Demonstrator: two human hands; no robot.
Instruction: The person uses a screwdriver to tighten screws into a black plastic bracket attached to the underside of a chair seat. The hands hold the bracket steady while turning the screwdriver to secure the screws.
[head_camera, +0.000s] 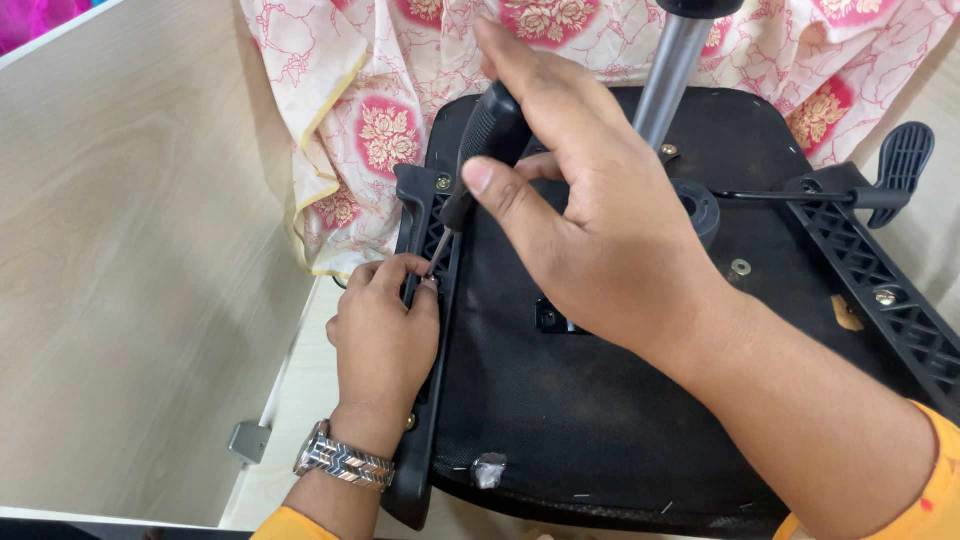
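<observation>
Left hand (383, 335) pinches the bracket (425, 300) on the upturned seat (600, 400) right beside the tip, right hand (590, 220) is closed round the screwdriver (480, 150) above it; best to keep the shaft square on the screw, bracket held steady.

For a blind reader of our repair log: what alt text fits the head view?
The right hand holds a black-handled screwdriver to the left armrest bracket on an upturned black chair seat. The left hand, wearing a wristwatch, pinches the spot at the tip.
</observation>
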